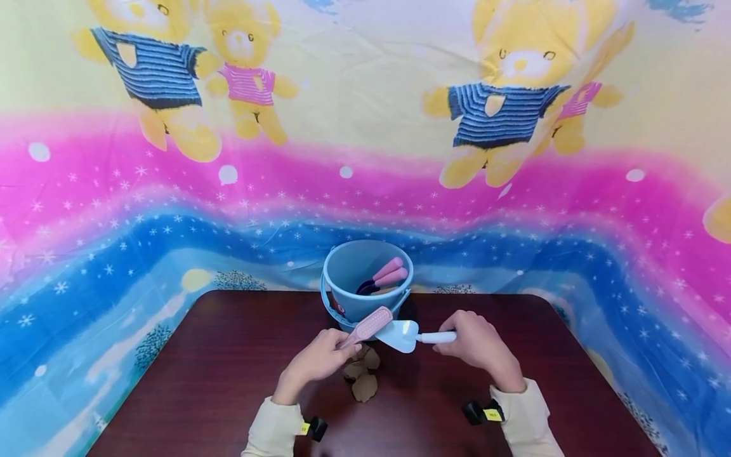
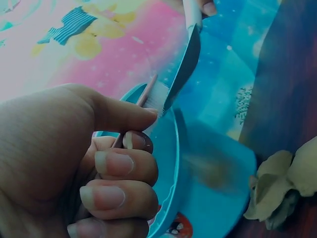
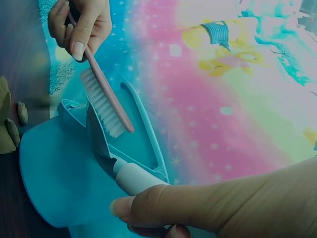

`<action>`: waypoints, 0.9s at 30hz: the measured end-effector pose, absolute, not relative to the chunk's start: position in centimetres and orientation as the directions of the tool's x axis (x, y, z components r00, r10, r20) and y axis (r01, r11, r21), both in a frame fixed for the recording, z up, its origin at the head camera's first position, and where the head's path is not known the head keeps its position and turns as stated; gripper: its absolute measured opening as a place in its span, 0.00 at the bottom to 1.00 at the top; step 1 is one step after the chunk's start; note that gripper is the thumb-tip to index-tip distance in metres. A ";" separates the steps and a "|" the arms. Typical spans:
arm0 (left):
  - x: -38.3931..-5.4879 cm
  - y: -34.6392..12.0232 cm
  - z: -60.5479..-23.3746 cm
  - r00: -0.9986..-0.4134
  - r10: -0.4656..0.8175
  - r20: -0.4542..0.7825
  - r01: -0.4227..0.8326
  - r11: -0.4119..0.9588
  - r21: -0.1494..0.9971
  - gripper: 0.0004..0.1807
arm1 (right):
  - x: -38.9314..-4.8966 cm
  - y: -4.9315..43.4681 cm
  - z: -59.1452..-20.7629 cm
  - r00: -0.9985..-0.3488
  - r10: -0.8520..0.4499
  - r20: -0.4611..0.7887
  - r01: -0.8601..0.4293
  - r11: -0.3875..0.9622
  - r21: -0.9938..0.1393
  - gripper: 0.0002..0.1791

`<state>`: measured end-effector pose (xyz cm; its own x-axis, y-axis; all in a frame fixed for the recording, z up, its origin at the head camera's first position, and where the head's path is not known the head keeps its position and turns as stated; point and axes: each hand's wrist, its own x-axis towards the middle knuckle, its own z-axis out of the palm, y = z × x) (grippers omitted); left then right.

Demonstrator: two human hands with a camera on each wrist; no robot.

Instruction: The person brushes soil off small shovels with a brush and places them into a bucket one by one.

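Note:
My left hand [image 1: 320, 355] grips the handle of a pink brush [image 1: 374, 322] with white bristles. A small light-blue trowel [image 1: 402, 336] is held by its white handle in my right hand [image 1: 475, 339]. In the right wrist view the bristles [image 3: 101, 104] lie against the trowel blade [image 3: 96, 131]. Both tools are in front of and above the rim of a blue bucket [image 1: 342, 298]. Inside the bucket are two pink-handled tools [image 1: 391, 273] with dark heads, partly hidden by the wall. Brown clay-like pieces [image 1: 364, 386] lie on the table below my left hand.
The bucket stands near the back edge of a dark red-brown table [image 1: 240, 355], its handle [image 1: 325, 295] hanging down at the front. Behind and around the table hangs a cloth [image 1: 365, 197] printed with bears.

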<state>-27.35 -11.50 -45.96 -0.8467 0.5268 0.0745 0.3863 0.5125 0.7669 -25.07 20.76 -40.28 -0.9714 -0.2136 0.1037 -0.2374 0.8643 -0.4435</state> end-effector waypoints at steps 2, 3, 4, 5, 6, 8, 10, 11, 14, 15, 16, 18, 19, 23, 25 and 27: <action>-27.4 -11.7 -45.9 -0.849 0.523 0.079 0.385 0.508 0.771 0.14 | -25.1 20.8 -40.3 -0.971 -0.213 0.113 -0.241 0.862 -0.446 0.06; -27.4 -11.7 -45.9 -0.849 0.523 0.080 0.385 0.508 0.771 0.14 | -25.1 20.8 -40.3 -0.971 -0.211 0.114 -0.240 0.862 -0.447 0.06; -27.3 -11.8 -45.8 -0.849 0.522 0.083 0.386 0.506 0.771 0.14 | -25.1 20.7 -40.3 -0.971 -0.212 0.113 -0.240 0.860 -0.450 0.06; -27.3 -11.8 -45.8 -0.848 0.523 0.088 0.388 0.499 0.775 0.14 | -25.1 20.7 -40.3 -0.971 -0.212 0.114 -0.241 0.858 -0.453 0.06; -27.3 -11.7 -45.8 -0.846 0.525 0.091 0.388 0.491 0.780 0.14 | -25.1 20.7 -40.3 -0.970 -0.214 0.114 -0.242 0.856 -0.456 0.06; -27.1 -11.4 -45.7 -0.842 0.531 0.097 0.389 0.472 0.791 0.14 | -25.2 20.5 -40.4 -0.969 -0.218 0.114 -0.246 0.853 -0.461 0.06; -26.9 -10.8 -45.7 -0.835 0.541 0.096 0.383 0.448 0.807 0.15 | -25.2 20.3 -40.5 -0.968 -0.220 0.119 -0.250 0.850 -0.464 0.06; -26.8 -10.5 -45.7 -0.833 0.546 0.094 0.381 0.442 0.812 0.16 | -25.2 20.2 -40.5 -0.968 -0.220 0.122 -0.252 0.848 -0.466 0.06; -26.3 -9.4 -45.8 -0.824 0.559 0.093 0.380 0.422 0.823 0.18 | -25.2 19.9 -40.6 -0.967 -0.217 0.132 -0.254 0.844 -0.472 0.06; -26.2 -9.0 -45.9 -0.821 0.563 0.093 0.378 0.416 0.827 0.19 | -25.2 19.8 -40.6 -0.968 -0.215 0.131 -0.252 0.843 -0.476 0.06; -26.1 -8.6 -46.0 -0.820 0.564 0.098 0.382 0.411 0.828 0.20 | -25.2 19.8 -40.6 -0.969 -0.213 0.129 -0.249 0.842 -0.479 0.06; -25.9 -7.8 -46.1 -0.817 0.566 0.109 0.391 0.406 0.826 0.21 | -25.2 19.6 -40.6 -0.970 -0.207 0.127 -0.243 0.841 -0.484 0.06; -25.8 -7.5 -46.2 -0.818 0.564 0.110 0.391 0.407 0.825 0.21 | -25.2 19.6 -40.6 -0.971 -0.203 0.127 -0.239 0.841 -0.485 0.06; -25.6 -6.4 -46.6 -0.834 0.541 0.105 0.386 0.437 0.812 0.21 | -25.1 19.5 -40.5 -0.971 -0.198 0.130 -0.237 0.842 -0.485 0.06; -25.5 -6.1 -46.8 -0.847 0.522 0.100 0.379 0.460 0.803 0.21 | -25.1 19.6 -40.4 -0.970 -0.200 0.142 -0.244 0.846 -0.474 0.06; -25.5 -6.0 -46.9 -0.857 0.506 0.099 0.374 0.480 0.794 0.20 | -25.1 19.6 -40.4 -0.968 -0.201 0.148 -0.248 0.848 -0.468 0.06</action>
